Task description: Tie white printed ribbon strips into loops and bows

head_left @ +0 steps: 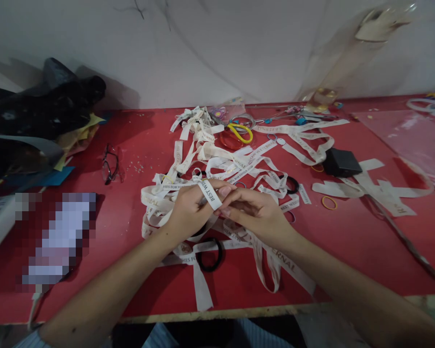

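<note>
My left hand (190, 208) is closed around a white printed ribbon (210, 194), whose end reading "BEST WIS" lies across its fingers. My right hand (261, 210) meets it fingertip to fingertip, its fingers curled together; whatever they pinch is hidden. Beneath both hands spreads a loose tangle of white printed ribbons (152, 199) on the red table (130, 285). A black hair tie (219, 261) lies just in front of the hands, touching a ribbon strip.
Behind the pile are yellow-handled scissors (244, 134). Eyeglasses (110, 164) and a pixelated phone-like object (60, 237) lie left, near a black bag (32, 108). To the right are a black box (342, 162), a yellow elastic band (328, 202) and a thin stick (408, 237).
</note>
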`<state>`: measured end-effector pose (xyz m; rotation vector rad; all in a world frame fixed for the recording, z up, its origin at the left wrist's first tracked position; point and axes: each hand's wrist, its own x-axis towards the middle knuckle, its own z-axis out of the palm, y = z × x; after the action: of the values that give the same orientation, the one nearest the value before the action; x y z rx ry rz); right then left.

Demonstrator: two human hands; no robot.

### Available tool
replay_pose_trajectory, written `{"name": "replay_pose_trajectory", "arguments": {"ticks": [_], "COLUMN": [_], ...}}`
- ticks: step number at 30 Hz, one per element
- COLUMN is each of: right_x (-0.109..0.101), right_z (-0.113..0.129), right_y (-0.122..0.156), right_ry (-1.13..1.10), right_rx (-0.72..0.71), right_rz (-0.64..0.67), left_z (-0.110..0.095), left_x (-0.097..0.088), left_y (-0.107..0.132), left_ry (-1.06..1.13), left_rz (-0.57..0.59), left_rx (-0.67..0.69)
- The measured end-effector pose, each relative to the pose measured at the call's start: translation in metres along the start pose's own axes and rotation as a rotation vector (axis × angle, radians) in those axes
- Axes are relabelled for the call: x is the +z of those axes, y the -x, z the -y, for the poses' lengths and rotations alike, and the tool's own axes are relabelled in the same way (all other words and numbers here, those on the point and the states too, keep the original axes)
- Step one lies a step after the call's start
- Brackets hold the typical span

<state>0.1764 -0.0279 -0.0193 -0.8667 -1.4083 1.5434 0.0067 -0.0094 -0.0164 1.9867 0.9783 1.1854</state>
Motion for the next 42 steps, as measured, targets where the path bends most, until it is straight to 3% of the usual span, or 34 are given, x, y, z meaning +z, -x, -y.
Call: {"name": "replay_pose_trajectory", "arguments": {"ticks": [25, 42], "right_x": [-0.0003, -0.0013], "right_z": [-0.0010, -0.0019], "right_y": [0.0008, 0.0006], "right_ry": [-0.052, -0.009], "right_rx": [0.062, 0.001], "right_rz": [-0.003, -0.040], "left_z": [0.0008, 0.0002], "left_x": [-0.0006, -0.0009], "left_y": [-0.0003, -0.0012], "left_ry": [-0.005, 0.011], "left_rz": [0.014, 0.017], "left_rx": [0.030, 0.022]}}
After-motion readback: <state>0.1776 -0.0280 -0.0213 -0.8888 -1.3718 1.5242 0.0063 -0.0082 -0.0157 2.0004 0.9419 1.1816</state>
